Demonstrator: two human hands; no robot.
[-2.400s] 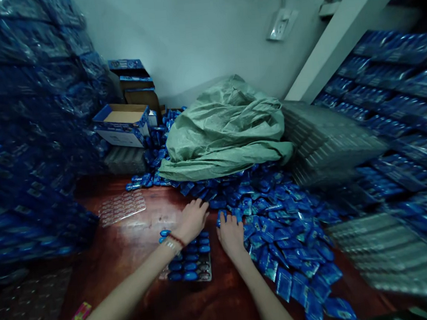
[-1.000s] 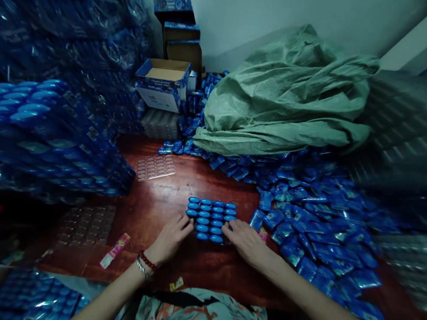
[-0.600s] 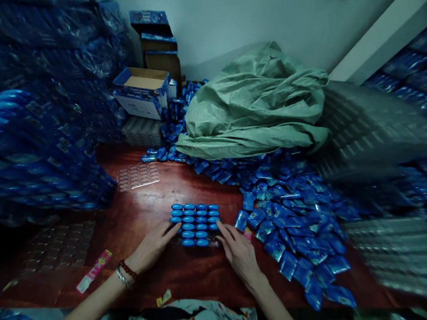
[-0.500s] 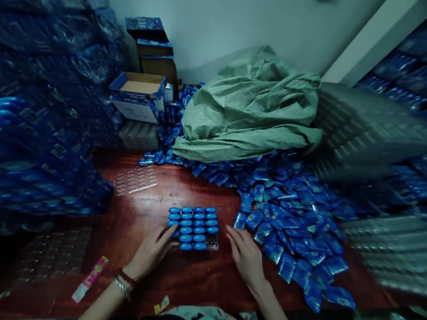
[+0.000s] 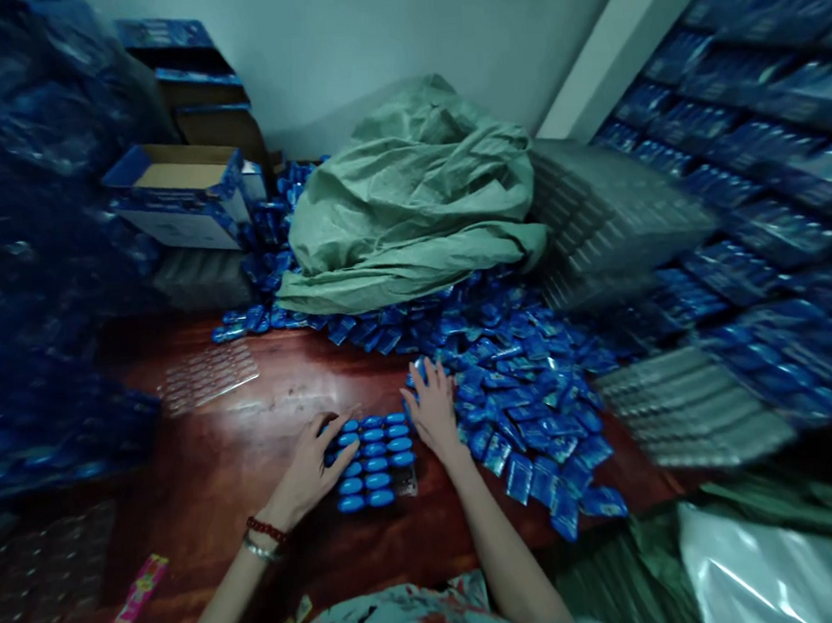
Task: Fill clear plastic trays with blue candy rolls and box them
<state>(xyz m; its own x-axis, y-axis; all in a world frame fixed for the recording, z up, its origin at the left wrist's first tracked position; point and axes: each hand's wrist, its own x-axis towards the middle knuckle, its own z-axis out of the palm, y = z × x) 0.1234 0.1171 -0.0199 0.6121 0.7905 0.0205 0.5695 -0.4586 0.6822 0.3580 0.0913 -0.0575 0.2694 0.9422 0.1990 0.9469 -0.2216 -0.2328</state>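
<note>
A clear plastic blister tray [image 5: 406,483] lies on the dark red table, its rows filled with shiny blue oval packets [image 5: 376,465] except at the near right corner. At its left side, my left hand [image 5: 311,466] rests with thumb and forefinger apart, touching the left-hand packets. My right hand [image 5: 435,414] is beyond the tray's right side, at the edge of a heap of loose blue packets [image 5: 530,398]. Its fingers are spread over a blue packet [image 5: 418,371]; whether they grip it is not clear.
A green cloth sack [image 5: 408,206] sits on the heap. Empty clear trays [image 5: 209,374] lie at the left, with stacked trays [image 5: 689,405] at the right. A blue open box [image 5: 176,196] stands at the back left. A pink strip [image 5: 129,608] lies at the near left.
My right hand has moved forward from beside the tray to the edge of the heap. My left hand stays at the tray's left side. The view has turned right.
</note>
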